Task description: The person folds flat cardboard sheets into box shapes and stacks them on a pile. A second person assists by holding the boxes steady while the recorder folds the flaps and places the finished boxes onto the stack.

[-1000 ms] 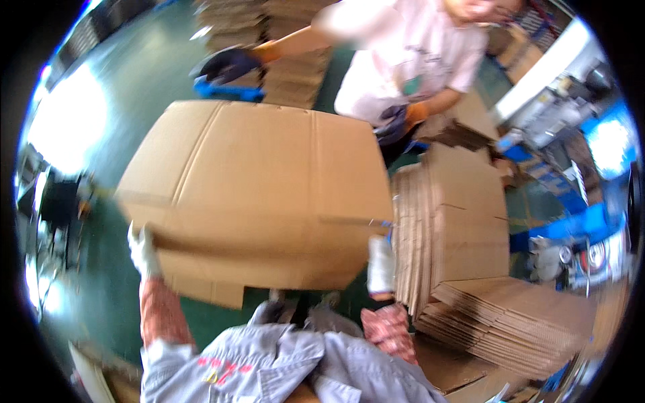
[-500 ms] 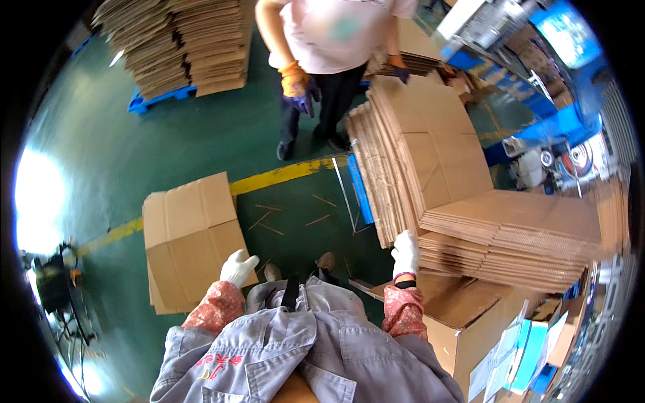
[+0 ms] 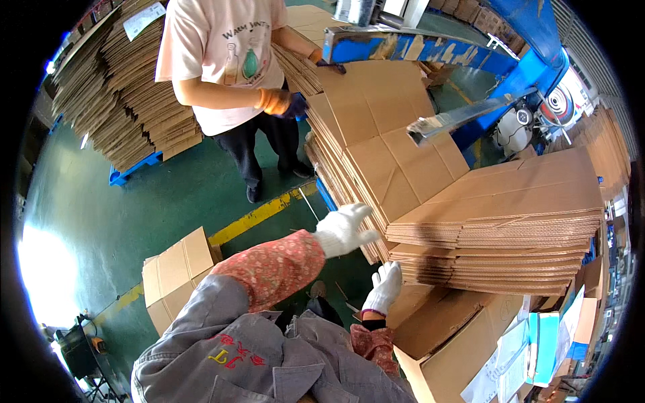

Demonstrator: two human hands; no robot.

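Observation:
Both of my hands wear white knitted gloves. My left hand reaches across my body, fingers stretched and apart, close to the near left edge of an upright-leaning stack of flattened cardboard boxes; nothing is in it. Lower and to the right, my right hand has its fingers pointing up, with nothing seen in them. It is beside the left end of a lying pile of flattened boxes. Whether either hand touches the cardboard, I cannot tell. Below that pile stands an open-topped cardboard box.
A co-worker stands at the far side, gloved hands at the leaning stack. Blue machinery reaches over it from the right. Another cardboard stack lies on the floor at left. Tall cardboard piles stand on a blue pallet.
My left hand has moved from the floor stack at left across to the stacks at right. The view has turned right. The co-worker's hands have come to the leaning stack.

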